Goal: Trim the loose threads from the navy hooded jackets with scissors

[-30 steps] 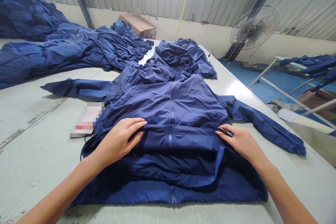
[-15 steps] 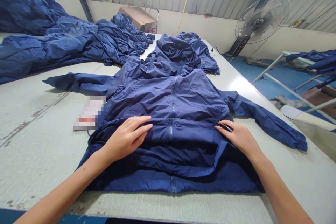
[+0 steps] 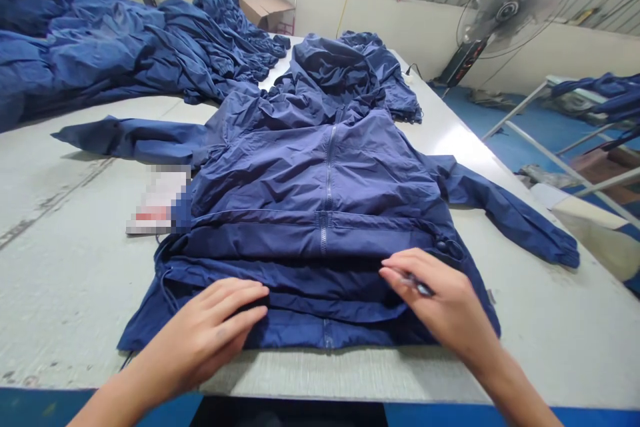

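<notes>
A navy nylon hooded jacket (image 3: 320, 173) lies spread on the pale table (image 3: 65, 267), with its centre zip running toward me and its lower part folded in layers. My left hand (image 3: 200, 337) rests flat on the near folded layers, fingers together and holding nothing. My right hand (image 3: 435, 293) lies on the fold at the right, pinching a small dark pen-like tool (image 3: 418, 285) between its fingers. The tool is partly hidden, so its exact kind is unclear. The bunched hood (image 3: 335, 67) lies at the far end.
A pixelated paper sheet (image 3: 157, 203) lies left of the jacket. Heaped navy garments (image 3: 115, 53) fill the far left of the table. The table's blue-trimmed front edge (image 3: 300, 395) runs below my hands. A standing fan (image 3: 510, 10) and a garment-laden metal rack (image 3: 595, 97) are off to the right.
Both hands have slid toward me onto the lower folded layers. The view has tilted down, bringing the table's front edge into sight.
</notes>
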Action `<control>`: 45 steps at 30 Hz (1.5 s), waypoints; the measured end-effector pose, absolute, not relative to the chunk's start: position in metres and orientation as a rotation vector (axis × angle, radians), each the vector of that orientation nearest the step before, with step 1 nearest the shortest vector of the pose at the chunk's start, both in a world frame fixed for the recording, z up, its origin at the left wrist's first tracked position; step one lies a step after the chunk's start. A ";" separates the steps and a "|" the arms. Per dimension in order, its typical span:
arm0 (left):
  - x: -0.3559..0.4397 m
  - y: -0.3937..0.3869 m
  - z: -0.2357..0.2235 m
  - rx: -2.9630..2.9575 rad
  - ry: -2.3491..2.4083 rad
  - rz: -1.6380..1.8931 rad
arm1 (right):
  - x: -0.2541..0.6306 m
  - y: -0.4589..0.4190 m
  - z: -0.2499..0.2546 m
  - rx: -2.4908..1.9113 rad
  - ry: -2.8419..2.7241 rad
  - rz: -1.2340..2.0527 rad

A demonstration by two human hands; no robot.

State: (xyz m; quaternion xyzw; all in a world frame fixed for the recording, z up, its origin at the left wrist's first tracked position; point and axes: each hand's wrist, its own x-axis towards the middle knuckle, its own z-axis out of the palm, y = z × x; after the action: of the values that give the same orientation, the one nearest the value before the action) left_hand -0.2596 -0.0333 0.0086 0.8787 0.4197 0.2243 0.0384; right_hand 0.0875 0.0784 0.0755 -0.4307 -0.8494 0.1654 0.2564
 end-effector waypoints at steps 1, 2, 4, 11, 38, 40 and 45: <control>-0.271 -0.037 0.007 2.686 1.373 0.695 | 0.082 0.074 0.070 -1.169 -2.341 0.494; -0.282 -0.041 0.005 2.675 1.460 0.698 | 0.076 0.071 0.064 -1.193 -2.372 0.495; -0.301 -0.046 0.003 2.662 1.623 0.671 | 0.067 0.069 0.052 -1.275 -2.437 0.415; -0.342 -0.053 0.010 2.649 1.978 0.481 | 0.059 0.071 0.043 -1.163 -2.610 0.447; -0.326 -0.055 0.027 2.584 1.881 0.713 | 0.164 0.047 0.061 -1.129 -2.733 0.439; -0.311 -0.041 0.035 2.608 1.779 0.772 | 0.167 0.038 0.063 -1.158 -2.736 0.439; -0.265 0.001 0.051 2.728 1.476 0.696 | 0.170 0.024 0.067 -1.223 -2.726 0.469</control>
State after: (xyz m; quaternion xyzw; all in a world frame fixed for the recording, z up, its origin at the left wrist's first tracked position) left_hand -0.2648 0.0007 0.0508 0.8580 0.4643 0.2190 -0.0186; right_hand 0.1695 0.0241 0.0666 -0.4037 -0.8998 0.1548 0.0586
